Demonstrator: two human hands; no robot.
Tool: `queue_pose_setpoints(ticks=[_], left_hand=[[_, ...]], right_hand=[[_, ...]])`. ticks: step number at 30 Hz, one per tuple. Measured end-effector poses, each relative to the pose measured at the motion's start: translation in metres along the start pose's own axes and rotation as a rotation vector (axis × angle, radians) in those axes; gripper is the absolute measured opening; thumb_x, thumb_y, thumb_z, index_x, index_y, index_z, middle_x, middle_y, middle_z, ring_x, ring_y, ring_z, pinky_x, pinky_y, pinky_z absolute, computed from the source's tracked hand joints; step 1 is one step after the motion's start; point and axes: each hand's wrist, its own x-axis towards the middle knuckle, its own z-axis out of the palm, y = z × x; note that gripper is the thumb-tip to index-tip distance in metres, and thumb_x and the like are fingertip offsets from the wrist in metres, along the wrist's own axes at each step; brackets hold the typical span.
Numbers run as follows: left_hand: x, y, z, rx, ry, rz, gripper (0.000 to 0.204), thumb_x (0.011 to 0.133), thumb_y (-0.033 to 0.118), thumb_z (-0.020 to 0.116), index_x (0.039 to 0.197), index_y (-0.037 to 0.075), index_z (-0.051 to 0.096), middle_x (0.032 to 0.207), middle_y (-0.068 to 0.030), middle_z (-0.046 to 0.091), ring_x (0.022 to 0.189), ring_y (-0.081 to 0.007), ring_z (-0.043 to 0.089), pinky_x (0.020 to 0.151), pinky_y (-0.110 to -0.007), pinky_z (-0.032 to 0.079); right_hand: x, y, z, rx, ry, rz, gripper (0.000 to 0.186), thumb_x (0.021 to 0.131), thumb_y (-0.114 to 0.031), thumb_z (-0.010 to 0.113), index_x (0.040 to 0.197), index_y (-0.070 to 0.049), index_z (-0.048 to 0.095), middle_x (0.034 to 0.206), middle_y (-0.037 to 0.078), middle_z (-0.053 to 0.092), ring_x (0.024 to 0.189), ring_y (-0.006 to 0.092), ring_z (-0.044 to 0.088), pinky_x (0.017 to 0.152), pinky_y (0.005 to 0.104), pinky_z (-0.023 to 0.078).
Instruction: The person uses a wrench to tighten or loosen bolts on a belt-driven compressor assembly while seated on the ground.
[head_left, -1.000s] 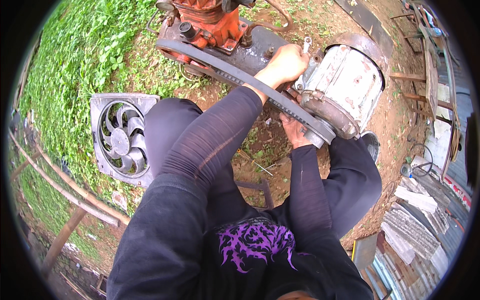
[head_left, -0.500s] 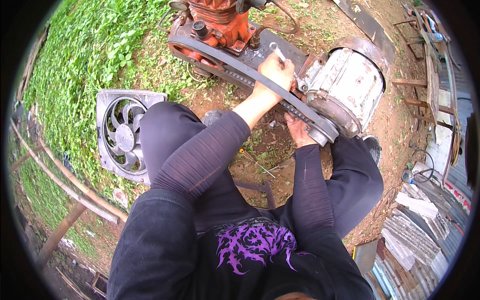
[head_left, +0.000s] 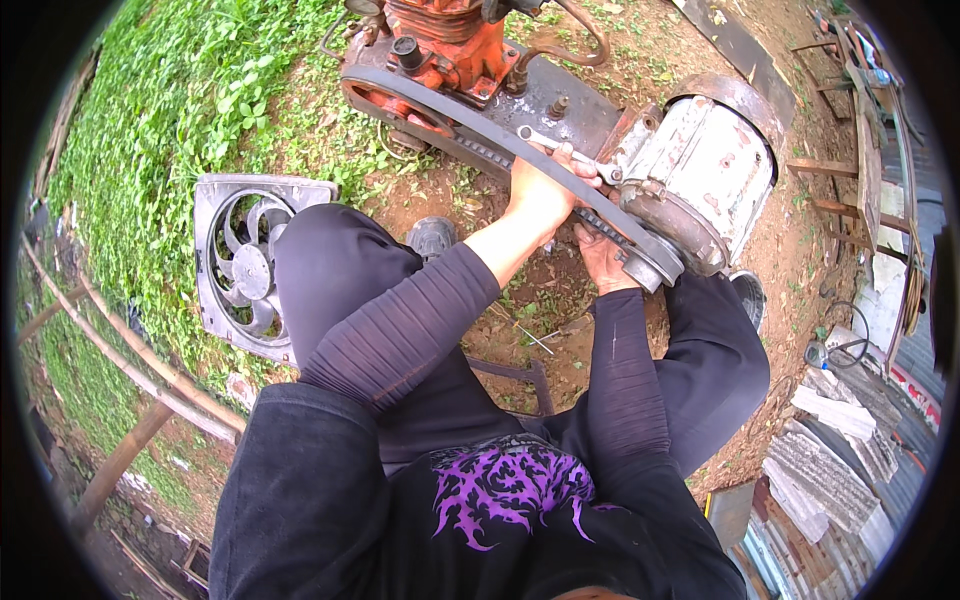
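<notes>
My left hand (head_left: 543,195) reaches through the loop of a black drive belt (head_left: 470,117) and closes around a combination wrench (head_left: 541,139). The wrench's far end lies at the base of a worn white electric motor (head_left: 712,150). Below the belt, beside the motor pulley (head_left: 655,266), is my right hand (head_left: 603,262); its fingertips go behind the belt and are partly hidden, so its grip cannot be made out. The belt runs left to a large wheel on an orange compressor pump (head_left: 440,35). Both machines sit on a dark metal base plate (head_left: 575,95).
A radiator fan in a grey frame (head_left: 252,272) rests on the grass, left of my bent knee. A screwdriver (head_left: 528,332) lies on the soil between my legs. Corrugated sheets (head_left: 825,480) and wooden racks (head_left: 835,168) line the right side. Bamboo poles (head_left: 150,360) stand at left.
The wrench has turned: its raised end swung left and down, and its other end now shows at the motor base. My left hand moved slightly down; my right hand stays near the pulley.
</notes>
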Motion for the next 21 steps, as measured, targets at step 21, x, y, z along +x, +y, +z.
queue_pose_setpoints(ticks=[21], left_hand=[[0.04,0.0,0.009,0.349,-0.084,0.029,0.023,0.101,0.016,0.045,0.09,-0.004,0.05,0.059,-0.0104,0.059,0.046,-0.0177,0.058,0.043,-0.032,0.047]], right_hand=[[-0.01,-0.004,0.019,0.015,-0.038,-0.008,0.037,0.096,-0.037,0.052,0.12,-0.009,0.052,0.092,0.001,0.061,0.07,0.0086,0.042,0.059,0.0257,0.034]])
